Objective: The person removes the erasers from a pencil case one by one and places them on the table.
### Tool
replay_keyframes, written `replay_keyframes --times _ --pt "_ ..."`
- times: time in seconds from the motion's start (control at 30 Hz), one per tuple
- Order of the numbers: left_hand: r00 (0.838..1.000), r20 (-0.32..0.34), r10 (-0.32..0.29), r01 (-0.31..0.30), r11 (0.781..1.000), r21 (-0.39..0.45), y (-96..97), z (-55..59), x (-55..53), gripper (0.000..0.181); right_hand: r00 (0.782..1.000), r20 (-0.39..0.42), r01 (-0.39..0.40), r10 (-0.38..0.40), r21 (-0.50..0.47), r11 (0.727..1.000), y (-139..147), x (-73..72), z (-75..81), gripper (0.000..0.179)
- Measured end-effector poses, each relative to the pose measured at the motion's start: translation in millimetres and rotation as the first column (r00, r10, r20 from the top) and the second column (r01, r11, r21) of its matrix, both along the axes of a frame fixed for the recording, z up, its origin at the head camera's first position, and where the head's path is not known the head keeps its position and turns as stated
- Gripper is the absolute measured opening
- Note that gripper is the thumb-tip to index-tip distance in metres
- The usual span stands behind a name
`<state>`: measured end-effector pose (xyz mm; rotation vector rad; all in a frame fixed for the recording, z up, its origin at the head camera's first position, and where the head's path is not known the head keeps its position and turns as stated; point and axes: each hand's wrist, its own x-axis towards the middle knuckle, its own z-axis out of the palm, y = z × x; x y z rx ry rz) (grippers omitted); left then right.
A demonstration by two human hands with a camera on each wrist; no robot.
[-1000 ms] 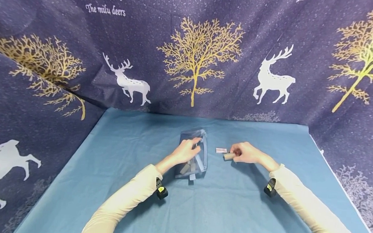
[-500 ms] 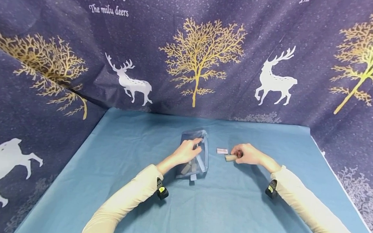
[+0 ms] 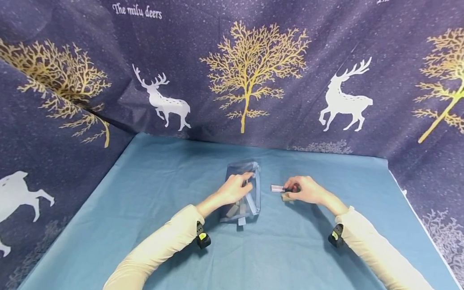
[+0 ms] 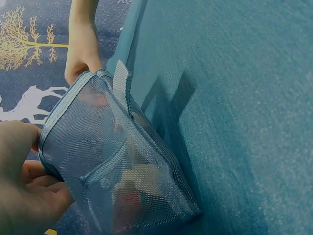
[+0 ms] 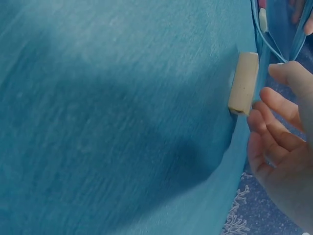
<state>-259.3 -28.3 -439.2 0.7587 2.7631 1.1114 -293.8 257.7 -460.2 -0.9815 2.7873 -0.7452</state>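
Note:
A translucent blue mesh zip pouch (image 4: 102, 137) lies on the cloth in the head view. My left hand (image 3: 234, 189) grips its edge, thumb and fingers on either side in the left wrist view. Inside are pale blocks (image 4: 142, 178) and a reddish item (image 4: 128, 199), blurred by the mesh. To the pouch's right, a beige rectangular block (image 5: 244, 83) lies on the cloth. My right hand (image 3: 307, 190) is right beside that block, thumb and fingers apart and loosely bent. A small flat pink-and-white piece (image 3: 276, 188) lies just beyond, its right end close to the right fingertips.
A blue cloth (image 3: 191, 259) covers the table. Behind it hangs a dark curtain (image 3: 281, 13) printed with trees and white deer. Pale sleeves (image 3: 156, 243) and black wrist cameras (image 3: 335, 235) are on both forearms. A pale tab (image 4: 121, 83) sticks out from the pouch's edge.
My right hand has shifted slightly left over the beige block, covering more of it, its fingertips now reaching the pink-and-white piece in the head view. The left hand keeps its grip on the pouch.

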Motion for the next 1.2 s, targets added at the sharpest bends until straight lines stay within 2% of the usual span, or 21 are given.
replay_keyframes --times 0.1,0.33,0.57,0.77,0.97,1.2 --pt "1.0 0.007 -0.004 0.004 1.0 -0.009 -1.0 -11.1 -8.1 0.046 1.0 -0.026 -0.017 0.016 -0.019 1.0 -4 -0.3 1.4 0.014" --pt "1.0 -0.001 -0.001 0.001 1.0 -0.016 -1.2 -12.2 -9.0 0.045 0.997 -0.069 -0.026 0.023 -0.042 0.999 -9 -4.2 -1.8 0.012" --pt "1.0 -0.001 -0.017 0.017 1.0 0.012 0.6 -14.3 -10.5 0.046 0.998 -0.059 -0.007 0.004 -0.053 0.999 -13 -2.5 -1.6 0.01" --pt "1.0 0.017 -0.013 0.013 1.0 0.01 1.1 -17.0 -9.8 0.047 0.998 -0.051 -0.027 0.024 -0.069 0.997 -20 -3.2 -2.9 0.01" --pt "1.0 0.011 -0.012 0.012 1.0 0.007 1.8 -14.0 -8.2 0.047 0.997 -0.069 -0.038 0.034 -0.066 0.997 -23 -5.4 -6.3 0.01" --pt "1.0 0.005 -0.008 0.008 1.0 0.009 1.5 -13.4 -8.7 0.046 0.998 -0.033 -0.051 0.049 -0.069 0.996 -24 -7.8 -8.5 0.012"
